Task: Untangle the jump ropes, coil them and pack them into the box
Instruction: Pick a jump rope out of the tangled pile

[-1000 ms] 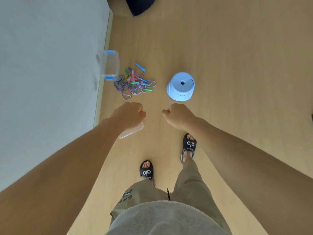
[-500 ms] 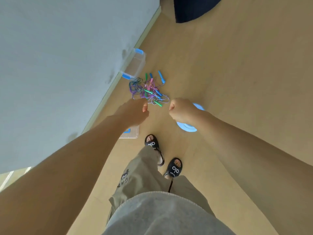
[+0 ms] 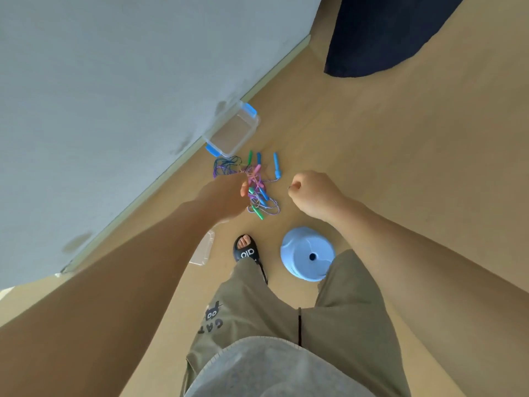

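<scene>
A tangle of jump ropes (image 3: 262, 193) with purple and blue cords and green, blue and pink handles lies on the wooden floor. Just beyond it, against the wall, stands the clear box (image 3: 233, 133) with blue clasps, open and holding nothing. I am standing, with both arms stretched out above the floor. My left hand (image 3: 226, 196) is curled into a fist and covers the left side of the tangle from view. My right hand (image 3: 315, 193) is also a fist, to the right of the ropes. Neither hand holds anything.
A clear lid (image 3: 204, 249) lies on the floor, partly hidden under my left arm. A pale blue round stool or tub (image 3: 306, 253) sits by my right leg. A grey wall (image 3: 100, 110) runs along the left. A dark navy object (image 3: 386, 32) lies at the back right.
I have stepped closer and turned towards the wall. The ropes now sit right under my hands, and the blue round object has dropped back beside my leg. Both fists stay curled.
</scene>
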A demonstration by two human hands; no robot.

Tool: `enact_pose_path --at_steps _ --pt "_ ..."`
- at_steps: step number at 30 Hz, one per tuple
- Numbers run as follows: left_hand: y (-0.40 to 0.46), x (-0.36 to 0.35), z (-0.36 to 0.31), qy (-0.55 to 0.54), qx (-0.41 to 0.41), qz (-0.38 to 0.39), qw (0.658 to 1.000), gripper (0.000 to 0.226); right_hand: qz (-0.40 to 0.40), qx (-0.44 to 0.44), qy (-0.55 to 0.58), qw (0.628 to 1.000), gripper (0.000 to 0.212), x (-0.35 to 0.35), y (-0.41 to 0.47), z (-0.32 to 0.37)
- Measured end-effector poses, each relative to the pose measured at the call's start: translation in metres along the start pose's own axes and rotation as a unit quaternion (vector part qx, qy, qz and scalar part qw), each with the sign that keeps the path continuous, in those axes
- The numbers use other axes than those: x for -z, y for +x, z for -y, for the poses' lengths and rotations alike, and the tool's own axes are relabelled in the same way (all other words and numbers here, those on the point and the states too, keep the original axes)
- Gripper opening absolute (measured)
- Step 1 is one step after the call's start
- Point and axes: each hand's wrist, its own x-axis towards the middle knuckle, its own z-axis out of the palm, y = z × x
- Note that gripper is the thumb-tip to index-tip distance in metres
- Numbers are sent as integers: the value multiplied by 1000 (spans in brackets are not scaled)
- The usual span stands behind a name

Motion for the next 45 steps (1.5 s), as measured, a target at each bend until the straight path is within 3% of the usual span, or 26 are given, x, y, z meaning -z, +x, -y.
enact_pose_path --at_steps 9,17,22,29,33,36,38,45 --pt "95 11 20 -108 97 -51 988 20 54 81 -83 992 39 25 142 25" --pt "204 -50 54 -180 231 -136 947 12 145 163 -142 966 24 -28 306 -2" --pt "282 -110 85 -186 246 -118 944 16 167 180 -173 954 21 -86 397 -36" --pt "416 -224 184 -169 244 -40 954 8 168 206 -216 940 27 -228 550 -80" --pt "459 -260 227 -146 259 -10 955 21 201 237 -251 917 37 -298 601 -98" --pt "481 -274 242 -105 255 29 961 27 212 254 -269 905 49 -339 621 -107" --pt "489 -278 243 -102 245 15 964 29 216 263 -261 903 56 -355 625 -112" --pt "463 -277 239 -68 236 16 969 30 140 307 -292 895 33 -364 605 -110"
